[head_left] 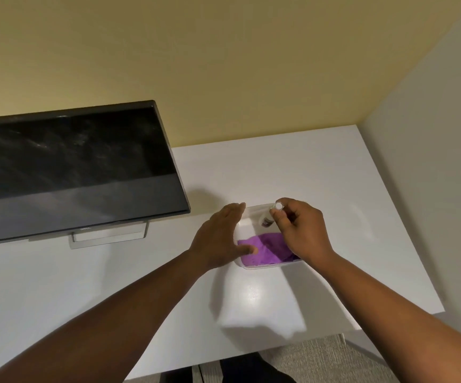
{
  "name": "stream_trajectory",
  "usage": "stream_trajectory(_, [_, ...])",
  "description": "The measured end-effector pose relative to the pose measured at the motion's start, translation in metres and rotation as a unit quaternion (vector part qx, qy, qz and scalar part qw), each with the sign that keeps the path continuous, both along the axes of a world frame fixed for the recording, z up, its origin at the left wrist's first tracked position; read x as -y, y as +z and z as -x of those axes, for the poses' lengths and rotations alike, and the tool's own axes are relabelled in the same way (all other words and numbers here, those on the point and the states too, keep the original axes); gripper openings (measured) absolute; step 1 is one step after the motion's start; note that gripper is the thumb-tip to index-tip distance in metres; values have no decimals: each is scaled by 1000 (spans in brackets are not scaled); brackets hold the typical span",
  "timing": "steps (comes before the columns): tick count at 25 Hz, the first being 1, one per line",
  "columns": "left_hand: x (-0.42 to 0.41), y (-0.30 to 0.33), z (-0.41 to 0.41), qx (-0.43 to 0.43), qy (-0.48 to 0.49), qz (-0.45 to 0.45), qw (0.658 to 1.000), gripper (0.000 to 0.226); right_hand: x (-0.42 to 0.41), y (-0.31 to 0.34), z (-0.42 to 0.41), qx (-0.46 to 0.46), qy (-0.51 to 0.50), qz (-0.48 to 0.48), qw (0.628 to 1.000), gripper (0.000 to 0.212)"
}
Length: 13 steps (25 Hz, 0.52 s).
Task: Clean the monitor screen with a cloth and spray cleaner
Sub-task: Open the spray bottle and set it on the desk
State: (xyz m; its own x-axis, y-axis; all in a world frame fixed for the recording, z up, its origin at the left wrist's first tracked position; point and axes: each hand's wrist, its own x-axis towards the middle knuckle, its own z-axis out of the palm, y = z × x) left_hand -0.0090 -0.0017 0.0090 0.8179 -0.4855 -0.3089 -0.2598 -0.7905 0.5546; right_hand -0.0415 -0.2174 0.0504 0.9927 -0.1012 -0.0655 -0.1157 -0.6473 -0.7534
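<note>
Right hand (297, 228) pinches small spray bottle (270, 217) by top, inside white tub (247, 217) on worktop (292, 172). Left hand (221, 239), fingers straight, steadies tub side. Purple cloth (268, 250) lies in tub. Lift bottle straight up, tub braced; smeared monitor (69, 167) stands left.

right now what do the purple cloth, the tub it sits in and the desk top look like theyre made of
Purple cloth: soft, matte fabric, probably microfibre; it lies in limp folds.
Tub: white plastic by its look, smooth, with thin rounded walls and a slight sheen.
Desk top: smooth white laminate or similar coated board; a soft glare spot shows near the front edge.
</note>
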Motion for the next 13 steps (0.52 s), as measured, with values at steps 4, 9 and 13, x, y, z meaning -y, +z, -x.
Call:
stream_trajectory(4, [-7, 37, 8, 34, 50, 129, 990, 71, -29, 28, 7, 34, -9, -40, 999, 22])
stream_trajectory(9, [-34, 68, 20, 26, 74, 222, 972, 29, -73, 49, 16, 53, 17, -74, 996, 16])
stream_trajectory(13, [-63, 73, 28, 21, 94, 238, 967, 24, -106, 54, 22, 72, 45, -89, 992, 19])
